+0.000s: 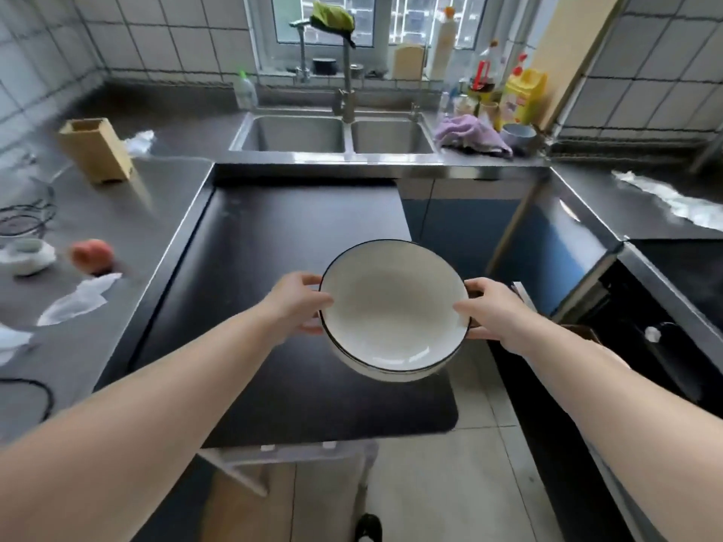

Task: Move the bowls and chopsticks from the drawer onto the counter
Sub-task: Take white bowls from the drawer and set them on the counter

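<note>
1. Both hands hold a stack of white, dark-rimmed bowls (393, 311) in the air above a black mat (274, 267); the left hand (299, 303) pinches the left rim, and the right hand (493, 311) pinches the right.
2. The steel surface (129, 213) wraps round in a U, under grey-tiled walls and a window.
3. A double sink (336, 134) sits at the back, with a purple cloth (469, 134) beside it.
4. On the left lie a wooden knife block (96, 150), a peach (93, 255) and a small white bowl (25, 257).

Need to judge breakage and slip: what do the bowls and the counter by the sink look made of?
Bowls: apparently glazed ceramic, glossy white with a dark rim line; highlights shine near the lower edge. Counter: likely stainless steel, grey brushed sheen, reflecting window light.
</note>
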Demonstrator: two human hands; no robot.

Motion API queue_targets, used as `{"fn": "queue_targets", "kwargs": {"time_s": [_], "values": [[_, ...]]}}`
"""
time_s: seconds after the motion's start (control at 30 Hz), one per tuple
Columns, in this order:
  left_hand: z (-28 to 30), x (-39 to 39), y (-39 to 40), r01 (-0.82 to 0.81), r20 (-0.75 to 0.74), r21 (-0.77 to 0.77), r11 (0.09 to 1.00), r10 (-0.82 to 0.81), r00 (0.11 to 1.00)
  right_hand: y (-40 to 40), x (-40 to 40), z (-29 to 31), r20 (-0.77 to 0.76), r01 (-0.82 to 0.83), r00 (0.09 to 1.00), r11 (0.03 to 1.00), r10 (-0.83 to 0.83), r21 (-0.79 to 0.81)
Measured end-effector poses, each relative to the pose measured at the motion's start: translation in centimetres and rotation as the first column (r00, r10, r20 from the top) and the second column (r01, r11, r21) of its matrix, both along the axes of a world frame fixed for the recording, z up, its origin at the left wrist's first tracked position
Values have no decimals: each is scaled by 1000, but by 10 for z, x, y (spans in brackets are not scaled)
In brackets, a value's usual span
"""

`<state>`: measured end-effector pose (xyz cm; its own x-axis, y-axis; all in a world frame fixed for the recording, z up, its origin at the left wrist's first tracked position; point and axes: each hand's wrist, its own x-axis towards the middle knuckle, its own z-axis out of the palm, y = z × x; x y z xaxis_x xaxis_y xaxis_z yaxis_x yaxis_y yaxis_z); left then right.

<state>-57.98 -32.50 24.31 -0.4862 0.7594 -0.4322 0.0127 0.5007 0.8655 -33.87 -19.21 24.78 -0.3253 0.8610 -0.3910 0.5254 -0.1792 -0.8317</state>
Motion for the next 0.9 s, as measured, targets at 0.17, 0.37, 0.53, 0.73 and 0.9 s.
{"fn": "queue_targets", "kwargs": {"time_s": [0.17,0.37,0.53,0.73,0.9], "values": [[-16,-50,-16,-208,-47,22,978,209,977,11,-79,-24,20,-115,993,993,116,-36],[-53,-86,-29,-408,-54,7,913,408,911,19,-150,-57,83,-197,975,977,204,-78],[-76,-106,-38,-502,-32,-46,864,501,865,23,-189,-78,85,-239,964,960,253,-147],[-97,-138,-36,-534,-40,-93,840,533,845,25,-226,-101,82,-224,967,956,243,-192],[-103,-169,-23,-495,-62,-100,863,492,869,28,-250,-105,106,-195,970,961,218,-198]]}}
